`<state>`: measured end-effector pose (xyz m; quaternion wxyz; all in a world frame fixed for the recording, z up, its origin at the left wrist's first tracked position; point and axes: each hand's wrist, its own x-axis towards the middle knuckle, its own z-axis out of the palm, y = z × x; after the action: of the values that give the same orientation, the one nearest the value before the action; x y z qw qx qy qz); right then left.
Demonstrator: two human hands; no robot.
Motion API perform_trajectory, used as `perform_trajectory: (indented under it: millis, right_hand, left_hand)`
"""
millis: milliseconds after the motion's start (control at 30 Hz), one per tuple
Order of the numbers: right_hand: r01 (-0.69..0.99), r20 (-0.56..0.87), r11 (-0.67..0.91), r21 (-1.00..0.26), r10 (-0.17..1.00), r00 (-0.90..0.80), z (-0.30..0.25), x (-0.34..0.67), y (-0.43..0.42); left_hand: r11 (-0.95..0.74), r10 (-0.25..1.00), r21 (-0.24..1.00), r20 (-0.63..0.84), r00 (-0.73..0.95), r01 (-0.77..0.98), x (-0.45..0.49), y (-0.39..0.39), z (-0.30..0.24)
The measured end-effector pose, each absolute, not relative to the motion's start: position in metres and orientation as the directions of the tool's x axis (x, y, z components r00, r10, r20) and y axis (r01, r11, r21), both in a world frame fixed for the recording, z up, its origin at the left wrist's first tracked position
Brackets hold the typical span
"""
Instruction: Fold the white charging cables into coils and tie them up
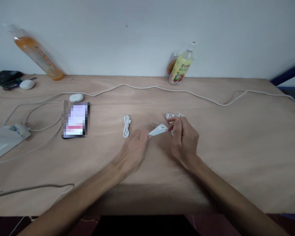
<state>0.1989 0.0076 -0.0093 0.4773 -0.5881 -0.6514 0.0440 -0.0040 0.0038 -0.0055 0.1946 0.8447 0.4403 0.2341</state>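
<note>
Both my hands hold a folded white cable point(158, 130) just above the wooden table point(236, 137). My left hand point(134, 151) pinches its left end with closed fingers. My right hand point(184, 139) grips its right end, fingers curled. A bundled white cable point(126, 125) lies flat to the left of my left hand. Another coiled white cable point(174, 116) lies just beyond my right hand's fingers.
A phone point(75, 120) lies at the left, with a white earbud case point(76, 97) behind it. A long white cord point(199, 96) runs across the table. A juice bottle point(181, 67) stands at the wall and an orange bottle point(36, 54) at the far left.
</note>
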Motion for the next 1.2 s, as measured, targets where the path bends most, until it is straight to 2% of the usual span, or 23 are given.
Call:
perform_trajectory:
  millis: [133, 233, 467, 800, 900, 1000, 1100, 1200]
  right_hand:
    - [0.824, 0.523, 0.233, -0.516, 0.848, 0.088, -0.017, 0.198, 0.011]
    - [0.864, 0.457, 0.235, -0.446, 0.889, -0.006, -0.024, 0.198, 0.012]
    - [0.916, 0.444, 0.209, -0.341, 0.895, -0.039, -0.029, 0.196, 0.019]
    - [0.952, 0.393, 0.211, -0.223, 0.913, -0.110, -0.031, 0.187, 0.023]
    - [0.940, 0.370, 0.165, -0.298, 0.928, -0.046, -0.027, 0.186, 0.024]
    - [0.838, 0.413, 0.161, -0.521, 0.907, 0.082, -0.021, 0.188, 0.023]
    - [0.567, 0.395, 0.201, -0.799, 0.886, 0.242, -0.013, 0.190, 0.021]
    - [0.313, 0.297, 0.205, -0.927, 0.912, 0.282, -0.004, 0.189, 0.019]
  left_hand:
    - [-0.397, 0.917, 0.638, 0.254, 0.306, 0.660, -0.006, 0.004, -0.003]
    - [-0.364, 0.931, 0.683, 0.264, 0.250, 0.633, -0.005, 0.004, 0.001]
    - [-0.342, 0.936, 0.737, 0.207, 0.286, 0.583, 0.001, 0.000, 0.004]
    - [-0.322, 0.942, 0.779, 0.206, 0.265, 0.538, 0.002, -0.001, 0.003]
    - [-0.304, 0.950, 0.768, 0.201, 0.239, 0.563, 0.003, -0.002, 0.003]
    - [-0.303, 0.951, 0.761, 0.202, 0.235, 0.574, 0.001, -0.001, 0.001]
    - [-0.322, 0.944, 0.713, 0.193, 0.267, 0.623, -0.001, 0.001, 0.000]
    - [-0.369, 0.922, 0.586, 0.133, 0.363, 0.721, -0.003, 0.004, 0.000]
